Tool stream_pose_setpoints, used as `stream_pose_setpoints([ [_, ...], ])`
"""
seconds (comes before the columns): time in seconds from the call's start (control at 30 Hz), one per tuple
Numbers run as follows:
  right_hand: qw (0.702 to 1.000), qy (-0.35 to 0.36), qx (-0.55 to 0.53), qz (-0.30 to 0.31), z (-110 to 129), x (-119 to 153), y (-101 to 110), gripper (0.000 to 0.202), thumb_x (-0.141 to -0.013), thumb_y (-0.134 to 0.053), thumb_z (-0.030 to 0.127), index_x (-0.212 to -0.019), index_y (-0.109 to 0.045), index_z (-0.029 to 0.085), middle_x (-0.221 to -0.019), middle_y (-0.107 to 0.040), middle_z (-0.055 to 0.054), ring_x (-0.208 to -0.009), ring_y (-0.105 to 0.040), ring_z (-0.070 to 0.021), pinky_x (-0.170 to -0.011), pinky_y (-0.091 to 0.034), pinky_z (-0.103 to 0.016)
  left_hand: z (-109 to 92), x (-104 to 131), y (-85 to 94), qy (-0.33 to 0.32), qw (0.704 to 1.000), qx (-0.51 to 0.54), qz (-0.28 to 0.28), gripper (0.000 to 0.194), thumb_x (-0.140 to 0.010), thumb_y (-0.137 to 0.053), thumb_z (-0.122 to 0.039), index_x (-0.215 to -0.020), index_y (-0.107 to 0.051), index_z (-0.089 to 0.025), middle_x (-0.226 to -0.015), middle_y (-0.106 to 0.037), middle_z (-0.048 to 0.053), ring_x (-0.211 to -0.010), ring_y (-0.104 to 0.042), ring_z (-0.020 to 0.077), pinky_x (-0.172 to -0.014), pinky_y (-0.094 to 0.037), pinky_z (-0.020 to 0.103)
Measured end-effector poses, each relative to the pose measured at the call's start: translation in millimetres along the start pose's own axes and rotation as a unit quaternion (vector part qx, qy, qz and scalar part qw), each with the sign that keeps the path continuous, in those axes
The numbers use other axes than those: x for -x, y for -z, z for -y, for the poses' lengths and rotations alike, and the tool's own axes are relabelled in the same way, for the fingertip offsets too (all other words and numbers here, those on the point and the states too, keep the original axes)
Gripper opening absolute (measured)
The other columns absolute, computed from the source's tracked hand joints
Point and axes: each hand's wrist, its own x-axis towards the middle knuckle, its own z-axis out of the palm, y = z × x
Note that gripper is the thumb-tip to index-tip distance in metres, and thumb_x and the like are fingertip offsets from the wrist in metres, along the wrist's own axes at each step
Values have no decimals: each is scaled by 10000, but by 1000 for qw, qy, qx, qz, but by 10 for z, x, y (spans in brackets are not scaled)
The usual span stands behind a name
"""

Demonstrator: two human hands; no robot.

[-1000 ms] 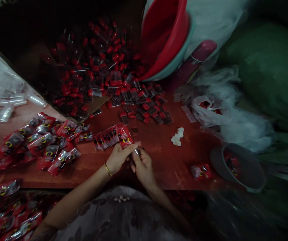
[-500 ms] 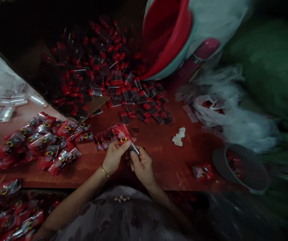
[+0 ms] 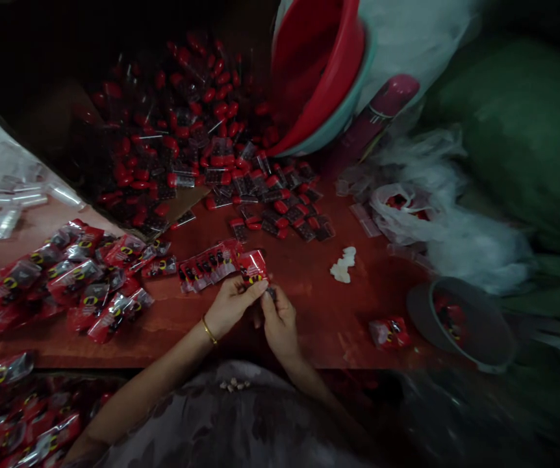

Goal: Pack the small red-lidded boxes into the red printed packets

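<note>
Pinching a red packet (image 3: 253, 264) just ahead, left hand (image 3: 229, 309) is meeting right hand (image 3: 281, 323), curled nearly closed on a dark piece (image 3: 271, 293) showing less than before, probably sitting deeper inside.

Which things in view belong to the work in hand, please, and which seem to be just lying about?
Apparently part of the work:
red packet, in the left hand
small dark piece, at the right hand
row of red packets, near the left hand
heaped red-ended cases

Probably just lying about:
pink-capped container
white scrap
</note>
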Motion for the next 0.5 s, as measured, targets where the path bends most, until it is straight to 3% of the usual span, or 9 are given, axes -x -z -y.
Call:
stream_pose_setpoints([
  [0.13, 998, 21, 21, 50, 22, -26, 102, 211, -873, -441, 385, -915, -538, 202, -631, -587, 26, -494, -522, -89, -507, -443, -216, -32, -67, 24, -42, 995, 59, -65, 314, -662, -693, -408, -783, -662, -119, -635, -665, 25, -382, -469, 53, -399, -398, 194],
  [0.27, 999, 15, 24, 27, 20, -19, 140, 168, -839, -500, 355, -848, -561, 198, -674, -628, 11, -478, -552, -93, -485, -457, -220, -30, -63, -21, -11, 992, 111, -50, 359, -630, -708, -428, -804, -660, -117, -801, -707, 87, -410, -437, 51, -383, -371, 199],
  [0.37, 999, 15, 28, 14, -18, -4, 148, 185, -781, -574, 345, -886, -583, 192, -642, -639, 14, -486, -589, -116, -494, -486, -235, 31, -23, -58, -9, 990, 129, -63, 419, -591, -725, -464, -815, -660, -117, -794, -698, 89, -448, -457, 63, -386, -356, 193],
  [0.5, 998, 15, 47, -36, -60, -24, 152, 177, -743, -618, 357, -756, -591, 182, -559, -633, 13, -456, -589, -126, -463, -494, -232, 116, 34, -73, 0, 992, 119, -36, 482, -572, -728, -505, -827, -677, -100, -652, -626, 33, -454, -421, 45, -397, -322, 174],
])
